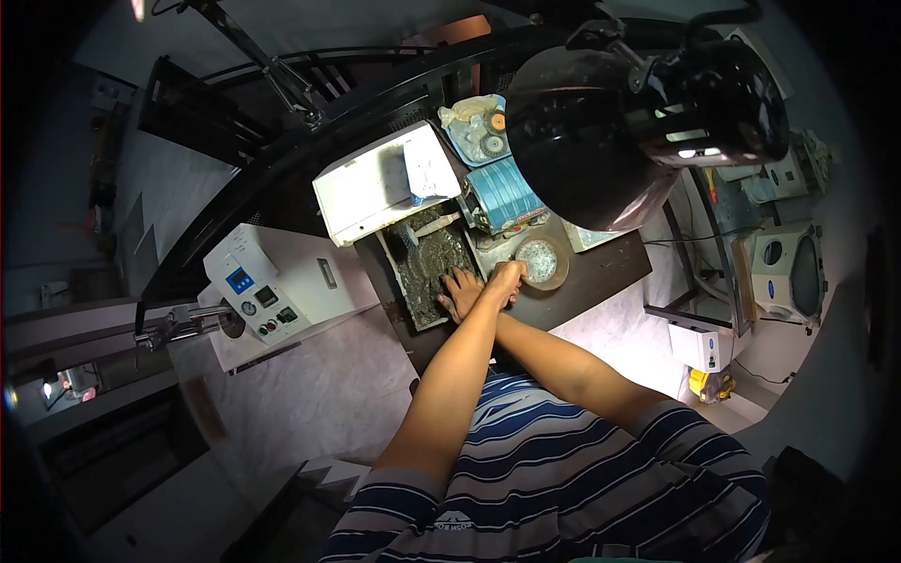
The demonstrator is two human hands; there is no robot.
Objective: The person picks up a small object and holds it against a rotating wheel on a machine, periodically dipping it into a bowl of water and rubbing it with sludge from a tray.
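My arms cross, the left forearm over the right. My left hand [508, 277] is closed beside a round bowl [560, 272] with pale, speckled contents. Its fingers curl near the bowl's left rim, and what they hold, if anything, is hidden. My right hand [460, 295] has its fingers spread over the dark, wet-looking material [434, 263] in a rectangular tray [402, 281]. A brush-like tool with a pale handle [436, 225] lies at the tray's far end.
Behind the tray stands a white box [366, 188]. Blue ribbed packs [504, 194] and a blue tray [450, 141] with round wheels sit beyond the bowl. A large black lamp [582, 141] hangs at the right. A white machine [282, 291] with dials stands left.
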